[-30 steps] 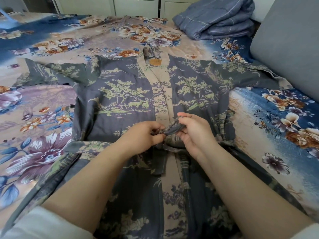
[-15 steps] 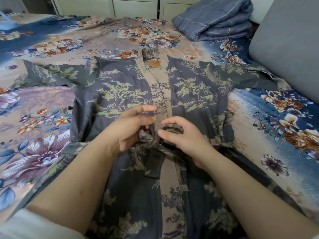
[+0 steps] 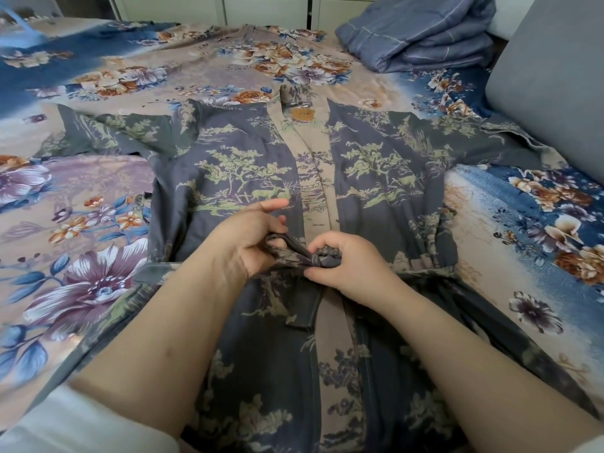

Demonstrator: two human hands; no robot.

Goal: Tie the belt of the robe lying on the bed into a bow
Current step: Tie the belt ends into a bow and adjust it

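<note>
A dark grey robe (image 3: 248,165) with a green tree print and a beige front band lies flat on the bed, sleeves spread. Its matching belt (image 3: 295,248) crosses the waist and is knotted at the middle. My left hand (image 3: 248,237) grips a loop of the belt on the left of the knot, forefinger stretched out. My right hand (image 3: 349,259) pinches a second loop on the right of the knot. One loose belt end (image 3: 305,305) hangs down below the knot. The knot itself is partly hidden by my fingers.
A floral bedspread (image 3: 81,250) covers the bed. A folded blue quilt (image 3: 421,31) lies at the far right. A grey cushion (image 3: 555,80) leans along the right edge. White cabinet doors (image 3: 261,8) stand behind the bed.
Both hands have drawn apart a little, each holding a belt loop, and the knot between them has drawn tighter. The left forefinger has stretched out.
</note>
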